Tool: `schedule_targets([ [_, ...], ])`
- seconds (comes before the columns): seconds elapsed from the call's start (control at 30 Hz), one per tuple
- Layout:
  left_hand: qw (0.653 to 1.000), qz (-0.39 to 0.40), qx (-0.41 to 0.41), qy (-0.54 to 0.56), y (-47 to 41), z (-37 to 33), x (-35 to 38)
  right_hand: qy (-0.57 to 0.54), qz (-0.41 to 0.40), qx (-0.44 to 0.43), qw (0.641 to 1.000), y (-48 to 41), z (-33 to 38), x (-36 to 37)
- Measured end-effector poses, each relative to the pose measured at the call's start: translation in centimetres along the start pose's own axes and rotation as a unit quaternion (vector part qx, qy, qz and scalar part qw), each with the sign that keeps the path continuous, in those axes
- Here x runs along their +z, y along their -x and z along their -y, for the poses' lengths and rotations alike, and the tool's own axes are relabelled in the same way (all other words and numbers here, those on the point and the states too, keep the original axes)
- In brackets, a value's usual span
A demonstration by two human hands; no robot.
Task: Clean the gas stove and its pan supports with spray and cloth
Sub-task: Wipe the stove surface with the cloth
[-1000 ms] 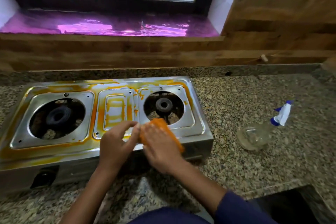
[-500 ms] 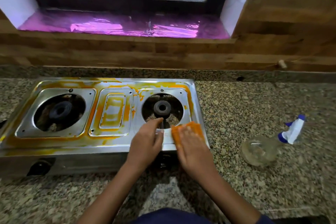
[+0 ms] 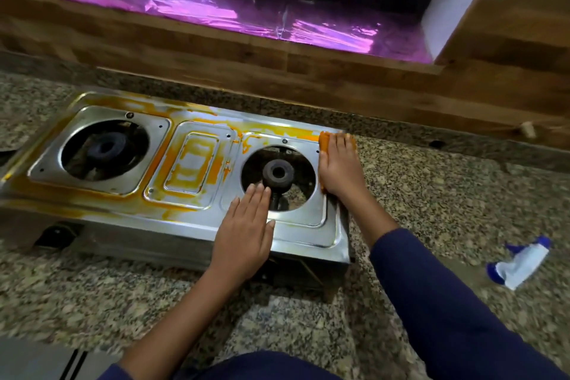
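A steel two-burner gas stove (image 3: pixel 191 219) lies on the granite counter, its top smeared with orange-yellow stains, thickest around the middle panel and the back edge. No pan supports are on it; both burners are bare. My right hand (image 3: pixel 337 168) presses flat on an orange cloth (image 3: pixel 324 140) at the stove's far right corner; most of the cloth is hidden under my palm. My left hand (image 3: pixel 246 231) rests flat, fingers together, on the front of the stove beside the right burner (image 3: pixel 277 174). A spray bottle (image 3: pixel 521 262) with a blue-and-white head lies on the counter at right.
The granite counter (image 3: pixel 431 210) stretches right of the stove and in front of it. A wooden wall panel (image 3: pixel 277 71) runs behind, under a window sill covered in shiny purple foil (image 3: pixel 246 15). The left burner (image 3: pixel 108 148) sits at the far left.
My right hand has slid the cloth from the stove's front edge up its right side to the back right corner. My left hand stays near the front, now flat. The view has tilted nearer.
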State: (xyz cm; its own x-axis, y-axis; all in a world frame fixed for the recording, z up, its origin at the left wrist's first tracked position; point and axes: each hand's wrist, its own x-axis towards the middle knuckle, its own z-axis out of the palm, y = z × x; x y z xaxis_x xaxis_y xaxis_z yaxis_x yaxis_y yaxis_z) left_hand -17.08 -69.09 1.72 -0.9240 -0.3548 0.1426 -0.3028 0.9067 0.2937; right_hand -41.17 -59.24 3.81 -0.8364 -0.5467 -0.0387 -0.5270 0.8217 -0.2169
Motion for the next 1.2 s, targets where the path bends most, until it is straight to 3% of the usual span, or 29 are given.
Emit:
schedule_targets([
  [0.13,1.0,0.011,-0.001,-0.005,-0.1,0.0,-0.1,-0.018,0.006,-0.016,1.0,0.4,-0.4,0.0],
  [0.4,1.0,0.006,-0.002,-0.022,-0.1,-0.2,-0.1,-0.025,0.023,-0.061,0.998,13.6,0.4,0.3],
  [0.9,1.0,-0.005,0.001,0.005,-0.1,-0.3,-0.4,0.035,0.016,-0.007,0.999,-6.0,1.2,-0.6],
  [1.2,0.999,-0.019,0.022,0.018,0.0,-0.1,-0.1,0.024,0.066,-0.152,0.986,-8.6,14.0,1.6],
])
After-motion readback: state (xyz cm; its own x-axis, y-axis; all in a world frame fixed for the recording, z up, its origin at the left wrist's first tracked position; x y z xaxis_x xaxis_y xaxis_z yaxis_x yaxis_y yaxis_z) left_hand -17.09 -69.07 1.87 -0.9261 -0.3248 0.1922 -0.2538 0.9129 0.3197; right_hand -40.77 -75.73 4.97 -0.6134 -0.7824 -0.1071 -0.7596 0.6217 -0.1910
